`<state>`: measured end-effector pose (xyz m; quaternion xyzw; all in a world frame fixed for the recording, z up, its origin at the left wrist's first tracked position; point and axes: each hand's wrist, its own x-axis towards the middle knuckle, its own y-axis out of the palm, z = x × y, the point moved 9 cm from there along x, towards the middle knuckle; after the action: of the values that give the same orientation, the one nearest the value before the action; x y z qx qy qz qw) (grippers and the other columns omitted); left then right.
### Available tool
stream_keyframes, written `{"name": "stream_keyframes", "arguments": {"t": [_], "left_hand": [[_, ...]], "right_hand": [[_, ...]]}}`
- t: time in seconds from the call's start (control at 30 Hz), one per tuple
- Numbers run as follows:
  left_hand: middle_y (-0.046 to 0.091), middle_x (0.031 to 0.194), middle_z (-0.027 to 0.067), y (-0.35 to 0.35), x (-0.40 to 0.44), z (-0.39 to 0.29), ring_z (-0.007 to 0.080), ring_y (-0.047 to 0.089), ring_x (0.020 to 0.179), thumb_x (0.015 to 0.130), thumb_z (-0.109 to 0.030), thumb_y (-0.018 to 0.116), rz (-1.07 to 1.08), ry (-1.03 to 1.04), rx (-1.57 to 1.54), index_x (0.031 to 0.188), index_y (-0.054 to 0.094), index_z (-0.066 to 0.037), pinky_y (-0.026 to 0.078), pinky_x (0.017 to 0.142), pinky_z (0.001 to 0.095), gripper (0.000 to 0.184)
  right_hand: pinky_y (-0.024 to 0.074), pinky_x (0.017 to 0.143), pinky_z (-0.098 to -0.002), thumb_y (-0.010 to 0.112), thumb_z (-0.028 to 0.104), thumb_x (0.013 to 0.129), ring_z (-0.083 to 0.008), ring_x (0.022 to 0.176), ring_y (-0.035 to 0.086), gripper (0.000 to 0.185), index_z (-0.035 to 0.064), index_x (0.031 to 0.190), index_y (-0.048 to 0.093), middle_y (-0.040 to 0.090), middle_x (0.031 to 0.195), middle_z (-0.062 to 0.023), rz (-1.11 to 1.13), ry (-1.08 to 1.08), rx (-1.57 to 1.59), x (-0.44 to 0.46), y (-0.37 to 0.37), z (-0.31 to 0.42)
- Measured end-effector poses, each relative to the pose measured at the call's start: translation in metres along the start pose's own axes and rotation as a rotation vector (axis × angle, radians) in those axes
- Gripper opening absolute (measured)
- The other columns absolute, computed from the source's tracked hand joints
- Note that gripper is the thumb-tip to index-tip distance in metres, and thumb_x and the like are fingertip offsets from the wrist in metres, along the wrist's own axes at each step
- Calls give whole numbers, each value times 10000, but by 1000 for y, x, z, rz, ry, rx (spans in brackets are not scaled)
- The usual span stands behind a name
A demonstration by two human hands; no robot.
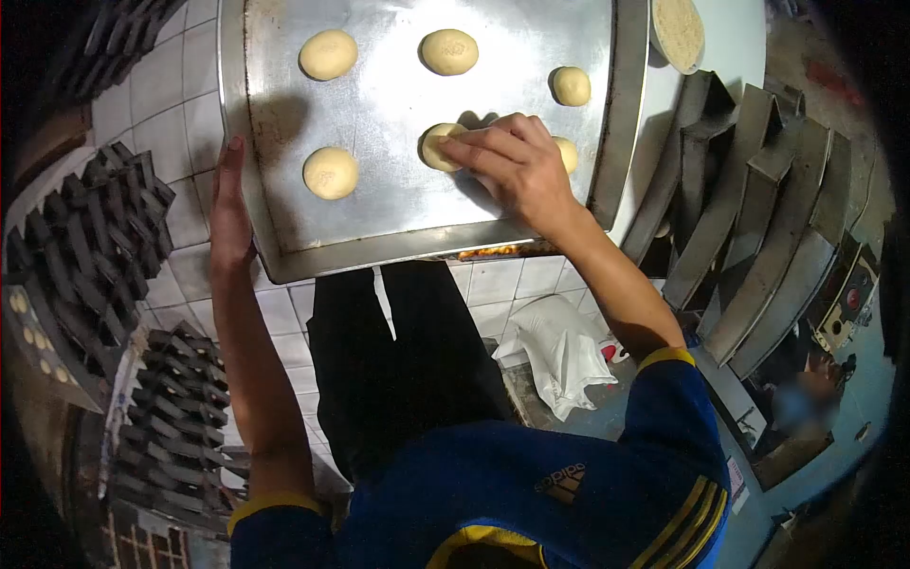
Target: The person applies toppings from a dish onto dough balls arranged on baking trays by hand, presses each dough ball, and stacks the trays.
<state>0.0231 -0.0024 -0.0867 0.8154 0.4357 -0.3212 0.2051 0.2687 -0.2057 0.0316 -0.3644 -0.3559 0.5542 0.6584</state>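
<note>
A metal baking tray [427, 213] with raised sides carries several round pieces of pale dough. My left hand [230, 213] holds the tray's left side, its visible fingers stretched along the outer wall; the rest of its grip is hidden. Over the tray, my right hand [521, 171] has its fingers bent and their tips on the dough ball [441, 147] in the near middle. Another dough ball [567, 155] is partly covered by that hand. Farther up lie a dough ball [328, 54], a second one [449, 52] and a smaller one [572, 86]. One more dough ball [331, 174] sits near left.
A round dish of pale crumbs [679, 33] stands beyond the tray's right side. Long metal pans [749, 209] are piled at right. Dark stacked metal pieces [85, 228] are on the left. A white sack [555, 351] lies below, on the right.
</note>
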Motion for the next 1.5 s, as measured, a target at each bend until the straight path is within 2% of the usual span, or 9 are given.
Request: {"name": "stream_keyframes", "arguments": {"t": [0.27, 0.5, 0.6, 0.83, 0.93, 1.07, 1.17, 1.23, 1.5], "left_hand": [[310, 1739, 165, -6, 4, 6, 273, 257, 1614, 1097, -568, 481, -13, -2, -30, 1667, 293, 36, 145, 1322, 417, 851], [289, 1751, 159, -19, 16, 19, 269, 233, 1625, 1110, -550, 465, -24, 3, -106, 1669, 282, 40, 123, 1330, 419, 833], [375, 1696, 195, 2, -2, -3, 274, 319, 1578, 1072, -625, 499, -38, -53, 9, 1651, 330, 52, 188, 1302, 402, 907], [406, 1667, 186, 2, -3, -6, 287, 390, 1530, 1076, -617, 504, -49, -6, 19, 1639, 362, 50, 259, 1277, 426, 884], [375, 1700, 170, -3, 3, 9, 301, 355, 1559, 1064, -621, 522, 5, -85, -120, 1677, 306, -4, 223, 1297, 442, 896], [469, 1607, 175, -10, 5, 5, 293, 455, 1472, 1074, -627, 510, -71, 6, 39, 1634, 364, 48, 324, 1240, 417, 889], [490, 1583, 170, -10, 6, 8, 287, 480, 1447, 1069, -624, 528, -41, 11, 17, 1627, 375, 45, 348, 1225, 409, 885], [493, 1580, 169, -4, 4, 4, 283, 484, 1445, 1067, -622, 537, 8, -11, -31, 1625, 380, 42, 354, 1221, 402, 882], [521, 1545, 137, -6, -1, 1, 261, 528, 1388, 1094, -568, 524, -64, -50, -40, 1613, 395, 32, 394, 1187, 385, 804]], "right_hand": [[472, 971, -396, 611, 512, 1027, -208, 1165, 593, 632, 241, 1591, 529, 615, 1446, 22, 226, -127, -283, -20, 22, 2], [441, 1136, -457, 493, 586, 1052, -256, 1386, 528, 716, 202, 1652, 424, 478, 1641, -16, 277, -103, -104, -12, 15, -6], [222, 1348, -480, 478, 633, 1012, -231, 1623, 271, 850, 142, 1685, 311, 306, 1755, -29, 427, -154, -105, -10, 44, 0], [233, 1345, -470, 462, 619, 1022, -230, 1622, 273, 848, 146, 1699, 269, 276, 1766, -31, 402, -175, -82, -6, 35, 7], [277, 1328, -464, 526, 548, 1031, -241, 1597, 338, 790, 153, 1684, 325, 334, 1744, -48, 404, -192, -78, 0, 31, -1], [494, 1098, -396, 718, 138, 1014, -310, 1232, 662, 479, 68, 1477, 617, 696, 1379, -135, -194, 147, -111, 33, -97, -73], [580, 856, -408, 710, 153, 1001, -306, 1086, 733, 388, 50, 1375, 684, 733, 1263, -207, -563, 326, -397, 44, -195, -154], [594, 796, -424, 723, 158, 955, -329, 983, 774, 302, 33, 1227, 762, 783, 1105, -208, -502, 582, -436, 37, -215, -232], [587, 710, -437, 734, 230, 904, -367, 764, 776, 245, 22, 1007, 813, 767, 830, -220, -310, 482, -554, 44, -195, -278]]}}
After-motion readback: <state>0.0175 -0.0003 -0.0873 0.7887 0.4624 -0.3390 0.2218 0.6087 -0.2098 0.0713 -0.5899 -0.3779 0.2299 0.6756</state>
